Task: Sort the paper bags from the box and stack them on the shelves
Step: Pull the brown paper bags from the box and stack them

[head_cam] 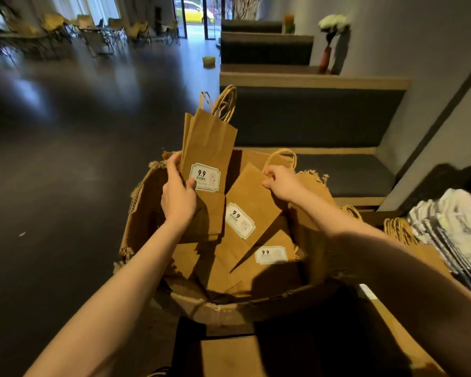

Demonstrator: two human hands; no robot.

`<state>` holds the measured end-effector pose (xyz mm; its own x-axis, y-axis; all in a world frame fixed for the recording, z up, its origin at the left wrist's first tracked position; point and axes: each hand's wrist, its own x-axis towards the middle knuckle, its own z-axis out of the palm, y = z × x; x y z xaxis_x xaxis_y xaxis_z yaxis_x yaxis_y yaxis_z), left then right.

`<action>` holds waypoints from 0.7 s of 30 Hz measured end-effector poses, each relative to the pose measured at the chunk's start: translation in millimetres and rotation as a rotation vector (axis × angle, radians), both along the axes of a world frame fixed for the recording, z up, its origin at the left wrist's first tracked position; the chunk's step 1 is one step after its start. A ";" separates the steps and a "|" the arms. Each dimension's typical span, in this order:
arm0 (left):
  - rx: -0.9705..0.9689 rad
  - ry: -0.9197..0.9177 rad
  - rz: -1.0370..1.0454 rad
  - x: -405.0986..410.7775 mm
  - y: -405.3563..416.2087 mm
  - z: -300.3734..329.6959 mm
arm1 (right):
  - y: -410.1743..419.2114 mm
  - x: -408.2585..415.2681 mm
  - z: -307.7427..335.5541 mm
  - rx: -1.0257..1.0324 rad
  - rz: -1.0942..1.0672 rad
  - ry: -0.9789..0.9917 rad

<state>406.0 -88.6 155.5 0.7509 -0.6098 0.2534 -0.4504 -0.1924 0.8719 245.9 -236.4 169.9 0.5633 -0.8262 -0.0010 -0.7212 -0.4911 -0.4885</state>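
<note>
Your left hand (178,198) grips an upright bag (207,148) (labelled 9.9) at the box's (144,202) left wall. Your right hand (282,183) pinches another bag (252,191).

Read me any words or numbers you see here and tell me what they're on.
"9.9": sticker on the upright bag gripped by the left hand.
"9.9": sticker on the tilted bag the right hand holds.
"9.9": sticker on a lower bag.
Smaller print on all three stickers: too blurred to read.
</note>
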 end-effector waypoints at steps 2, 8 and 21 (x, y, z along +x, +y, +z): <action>-0.075 -0.068 -0.042 -3.7 4.0 17.3 | 7.4 -17.2 30.9 -0.113 0.000 -0.034; -0.061 -0.246 -0.173 -6.7 20.9 44.1 | 26.8 -59.1 103.8 -0.375 -0.030 -0.192; -0.090 -0.167 -0.556 -64.5 38.2 91.3 | 54.9 -73.1 142.8 -0.289 -0.045 -0.502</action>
